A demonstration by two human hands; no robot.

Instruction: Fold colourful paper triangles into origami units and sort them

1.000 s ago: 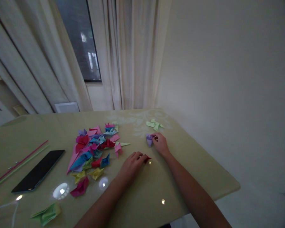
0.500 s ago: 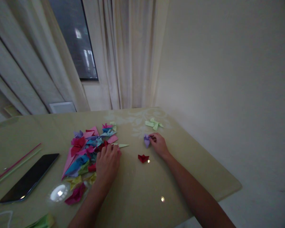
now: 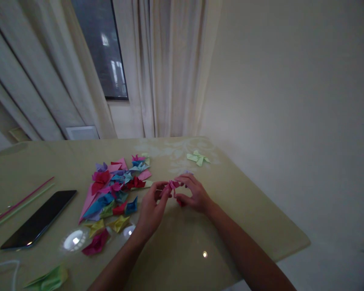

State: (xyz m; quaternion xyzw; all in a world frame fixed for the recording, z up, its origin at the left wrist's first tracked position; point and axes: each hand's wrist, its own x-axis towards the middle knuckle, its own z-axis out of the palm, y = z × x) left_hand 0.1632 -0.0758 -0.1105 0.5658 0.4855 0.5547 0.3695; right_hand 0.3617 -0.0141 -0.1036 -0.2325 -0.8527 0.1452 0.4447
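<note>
My left hand (image 3: 151,207) and my right hand (image 3: 193,194) meet above the table (image 3: 255,218), both pinching a small pink folded paper piece (image 3: 171,185) between their fingertips. A bit of red paper (image 3: 180,203) shows under my right palm. A sliver of purple paper (image 3: 188,173) peeks out behind my right fingers. Just left of my hands lies a pile of coloured folded paper pieces (image 3: 117,188) in pink, blue, red, yellow and purple.
A light green folded piece (image 3: 197,158) lies further back on the table. A dark phone (image 3: 39,220) and two thin straws (image 3: 20,203) lie at the left. Another green folded piece (image 3: 48,279) sits near the front left edge. The table's right edge drops off by the wall.
My left hand left the pile with a pink piece and came right. My right hand drew back from the purple piece, and both hands now pinch the pink piece together.
</note>
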